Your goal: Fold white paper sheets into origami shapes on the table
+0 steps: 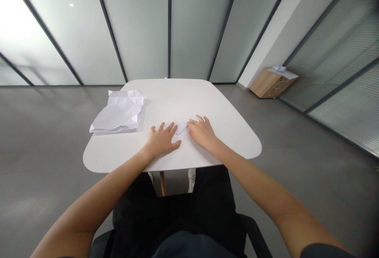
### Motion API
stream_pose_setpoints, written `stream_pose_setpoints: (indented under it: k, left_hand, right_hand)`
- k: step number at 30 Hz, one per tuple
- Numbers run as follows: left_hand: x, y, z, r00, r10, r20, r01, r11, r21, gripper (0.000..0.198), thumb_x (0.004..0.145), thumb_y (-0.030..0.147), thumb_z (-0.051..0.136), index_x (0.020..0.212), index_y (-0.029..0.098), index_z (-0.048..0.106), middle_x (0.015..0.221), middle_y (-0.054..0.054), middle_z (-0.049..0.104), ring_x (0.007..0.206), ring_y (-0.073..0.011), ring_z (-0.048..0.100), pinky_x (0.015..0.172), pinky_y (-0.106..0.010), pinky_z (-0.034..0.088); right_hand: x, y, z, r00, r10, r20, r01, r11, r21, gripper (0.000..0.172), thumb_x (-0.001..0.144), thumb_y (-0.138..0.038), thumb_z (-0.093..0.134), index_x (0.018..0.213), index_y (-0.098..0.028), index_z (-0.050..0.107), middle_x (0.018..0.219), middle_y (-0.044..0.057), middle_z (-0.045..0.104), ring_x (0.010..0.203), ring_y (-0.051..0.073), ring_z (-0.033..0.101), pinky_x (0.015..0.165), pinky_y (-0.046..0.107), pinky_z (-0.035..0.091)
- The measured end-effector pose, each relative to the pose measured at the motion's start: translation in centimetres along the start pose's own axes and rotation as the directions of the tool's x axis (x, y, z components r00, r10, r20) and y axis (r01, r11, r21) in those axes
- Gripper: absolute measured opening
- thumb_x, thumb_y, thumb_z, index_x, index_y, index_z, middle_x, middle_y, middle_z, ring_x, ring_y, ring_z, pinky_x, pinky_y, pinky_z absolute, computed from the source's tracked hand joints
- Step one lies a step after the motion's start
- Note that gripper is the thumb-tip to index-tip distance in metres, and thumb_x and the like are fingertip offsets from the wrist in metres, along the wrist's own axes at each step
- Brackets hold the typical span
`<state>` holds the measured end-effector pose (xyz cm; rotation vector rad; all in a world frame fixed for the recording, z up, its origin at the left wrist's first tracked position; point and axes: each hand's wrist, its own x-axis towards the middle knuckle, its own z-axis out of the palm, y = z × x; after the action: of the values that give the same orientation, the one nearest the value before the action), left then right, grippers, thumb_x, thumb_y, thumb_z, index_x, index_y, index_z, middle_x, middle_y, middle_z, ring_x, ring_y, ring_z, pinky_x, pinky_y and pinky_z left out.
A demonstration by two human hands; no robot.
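Observation:
A small folded piece of white paper (pixel 181 128) lies flat on the white table (pixel 171 100), its visible part coming to a point toward me. My left hand (pixel 162 139) rests over its left end with the fingers spread and the thumb out to the side. At the right end, my right hand (pixel 201 131) touches the paper with its fingertips, the other fingers stretched out and apart. Parts of the paper are hidden under both hands.
Creased white sheets (pixel 120 112) are stacked at the table's left side, hanging a little over its edge. A wooden cabinet (pixel 274 83) with papers on top stands on the floor at the far right. Frosted glass panels (pixel 139 29) rise behind the table.

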<state>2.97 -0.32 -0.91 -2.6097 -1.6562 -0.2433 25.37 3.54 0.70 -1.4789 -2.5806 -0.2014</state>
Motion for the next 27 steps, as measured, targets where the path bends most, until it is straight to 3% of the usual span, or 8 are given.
stream_pose_setpoints:
  k: [4,8,17,27]
  left_hand:
    - [-0.1,0.2,-0.4,1.000,0.002,-0.001,-0.002,1.000,-0.013,0.072,0.098,0.064,0.045,0.161,0.031,0.038,0.168,-0.010,0.039,0.148,-0.0495,0.038,0.107,-0.075,0.037]
    - [-0.1,0.5,-0.4,1.000,-0.001,-0.017,0.001,1.000,-0.018,0.073,0.097,0.063,0.047,0.162,0.031,0.036,0.167,-0.011,0.041,0.148,-0.0490,0.038,0.108,-0.073,0.037]
    - [-0.2,0.6,-0.6,0.998,-0.037,0.047,0.037,0.999,-0.010,0.077,0.098,0.065,0.041,0.163,0.023,0.036,0.170,-0.012,0.036,0.154,-0.0446,0.031,0.116,-0.069,0.030]
    - [-0.6,-0.2,0.1,0.999,-0.036,0.003,0.037,0.996,-0.076,0.086,0.095,0.074,0.042,0.161,0.018,0.038,0.168,-0.017,0.037,0.155,-0.0415,0.034,0.122,-0.060,0.027]
  right_hand:
    - [1.3,-1.5,0.8,0.987,-0.152,0.049,0.144,0.980,0.134,0.067,0.096,-0.007,0.041,0.162,-0.019,0.037,0.154,0.017,0.057,0.152,0.030,0.041,0.122,0.056,0.028]
    - [1.8,-1.9,1.9,0.983,-0.170,0.075,0.152,0.968,0.201,0.073,0.097,-0.008,0.041,0.167,-0.014,0.023,0.156,0.023,0.053,0.151,0.030,0.044,0.121,0.056,0.030]
    - [0.7,-1.7,1.7,0.991,-0.115,0.072,0.104,0.984,0.146,0.062,0.100,-0.015,0.039,0.161,-0.010,0.034,0.157,0.023,0.052,0.154,0.031,0.039,0.124,0.055,0.025]
    - [-1.2,-0.3,1.4,0.995,0.029,0.100,-0.037,0.996,0.085,0.059,0.107,-0.036,0.037,0.160,-0.010,0.035,0.152,0.023,0.057,0.154,0.033,0.037,0.124,0.060,0.022]
